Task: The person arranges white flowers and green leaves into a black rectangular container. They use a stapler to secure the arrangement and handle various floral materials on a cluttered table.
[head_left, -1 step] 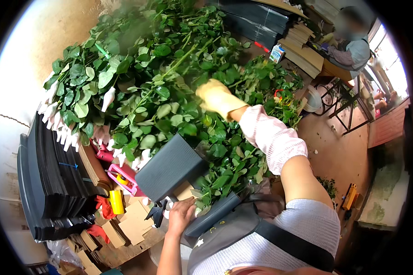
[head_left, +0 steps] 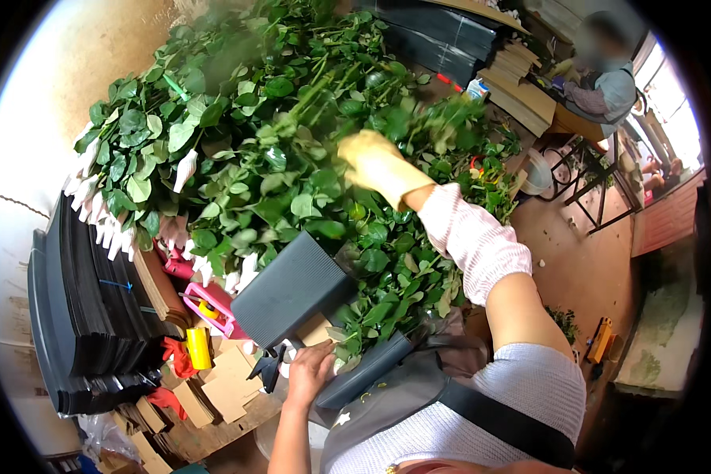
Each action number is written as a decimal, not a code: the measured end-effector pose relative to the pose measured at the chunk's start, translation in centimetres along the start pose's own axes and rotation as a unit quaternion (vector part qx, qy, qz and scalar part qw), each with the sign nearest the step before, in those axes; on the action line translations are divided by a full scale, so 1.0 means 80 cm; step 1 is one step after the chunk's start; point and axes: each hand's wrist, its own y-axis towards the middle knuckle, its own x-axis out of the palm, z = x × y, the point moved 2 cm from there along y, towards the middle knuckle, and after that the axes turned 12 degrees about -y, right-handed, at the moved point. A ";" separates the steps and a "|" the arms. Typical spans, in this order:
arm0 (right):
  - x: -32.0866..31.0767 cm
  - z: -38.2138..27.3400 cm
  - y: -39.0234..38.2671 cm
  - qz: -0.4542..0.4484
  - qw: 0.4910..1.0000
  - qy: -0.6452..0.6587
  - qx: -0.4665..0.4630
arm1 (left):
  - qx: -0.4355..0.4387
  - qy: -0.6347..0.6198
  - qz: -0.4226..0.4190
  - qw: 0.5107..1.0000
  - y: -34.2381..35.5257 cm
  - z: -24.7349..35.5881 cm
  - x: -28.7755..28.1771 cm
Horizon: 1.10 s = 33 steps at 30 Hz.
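- The right hand (head_left: 378, 164), in a yellowish glove with a pink-and-white striped sleeve guard behind it, lies a little above the centre of the frame, sunk into a big heap of leafy rose stems (head_left: 284, 134); its fingers curl among the stems, but whether it grips one I cannot tell.
- The left hand (head_left: 308, 371), bare, sits low in the frame just left of centre; its fingers are closed on something small and dark at the edge of a grey corrugated sheet (head_left: 292, 288), too hidden to name.
- The grey corrugated sheet lies tilted just above the left hand, over the lower edge of the heap.
- The rose stems fill the upper middle of the frame; pale buds in white wraps (head_left: 95, 209) stick out along the heap's left edge.
- A stack of dark corrugated sheets (head_left: 71, 316) stands at the left edge.
- A pink tool (head_left: 213, 308) and a yellow tape roll (head_left: 199, 347) lie between that stack and the left hand, among cardboard scraps (head_left: 225, 391).
- Another person (head_left: 604, 79) sits at the upper right, well apart.
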 end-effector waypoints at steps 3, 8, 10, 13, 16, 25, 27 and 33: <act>-0.020 0.036 -0.048 0.416 0.909 0.007 -0.003 | -0.004 -0.020 -0.005 1.000 0.002 0.001 -0.001; -0.001 0.056 -0.051 0.326 0.938 0.086 -0.078 | 0.005 -0.006 0.003 1.000 0.004 0.003 0.002; -0.049 0.059 -0.080 0.484 0.869 0.094 -0.048 | 0.013 -0.006 0.020 1.000 -0.002 -0.004 0.003; -0.042 0.049 -0.094 0.403 0.908 0.086 -0.078 | 0.031 0.002 0.031 0.999 -0.001 -0.008 0.006; -0.025 0.080 -0.082 0.377 0.902 0.165 -0.130 | 0.031 -0.017 0.035 0.999 0.000 0.002 0.001; -0.082 0.039 -0.214 0.221 0.885 0.325 -0.248 | -0.007 -0.106 0.056 0.993 -0.022 -0.083 0.040; -0.043 0.034 -0.213 0.153 0.879 0.276 -0.358 | -0.137 -0.204 0.098 0.964 -0.016 -0.069 0.046; 0.076 0.013 -0.235 0.055 0.950 0.190 -0.241 | -0.071 -0.273 0.157 0.946 -0.020 -0.048 0.028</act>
